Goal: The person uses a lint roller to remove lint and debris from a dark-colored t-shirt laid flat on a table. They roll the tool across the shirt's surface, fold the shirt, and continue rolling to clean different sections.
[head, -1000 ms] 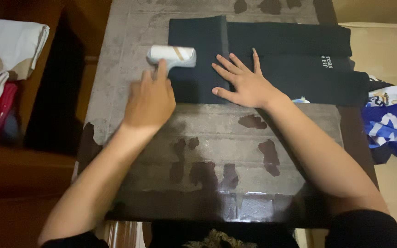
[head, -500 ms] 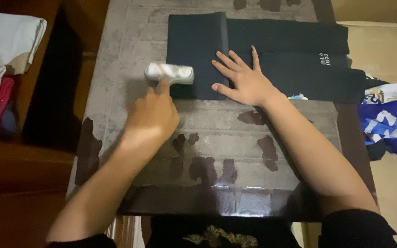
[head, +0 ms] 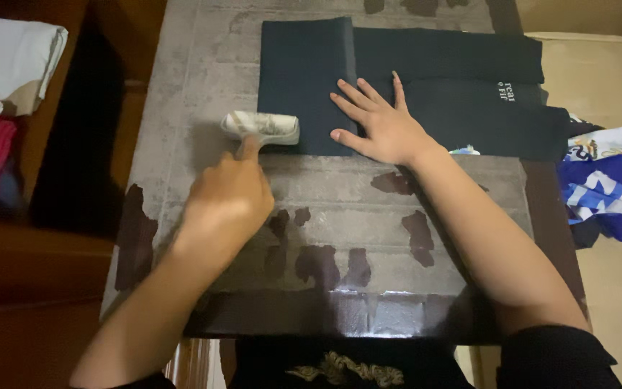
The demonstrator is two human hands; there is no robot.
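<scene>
Since a second ago the white cylindrical lint roller has come back toward the near edge, from the middle of the cloth's left panel down to its lower left corner, and my left hand has drawn back with it.

Going by size: the worn grey tabletop, its coating flaked off in dark patches near the front edge, carries everything. On its far half lies the folded dark navy garment, spread flat and running toward the right edge, with a narrower folded panel at its left end.

I judge it lies flat so the roller can travel over an even surface. My right hand rests palm down on it with fingers fanned, beside the fold line, which I take as pinning the cloth so it does not drag along with the roller.

My left grip is closed around the roller's handle, index finger stretched along the stem for steering, I judge.

Off the right edge sits a crumpled blue and white patterned cloth. Beyond the left edge lies a stack of white and red fabric.
</scene>
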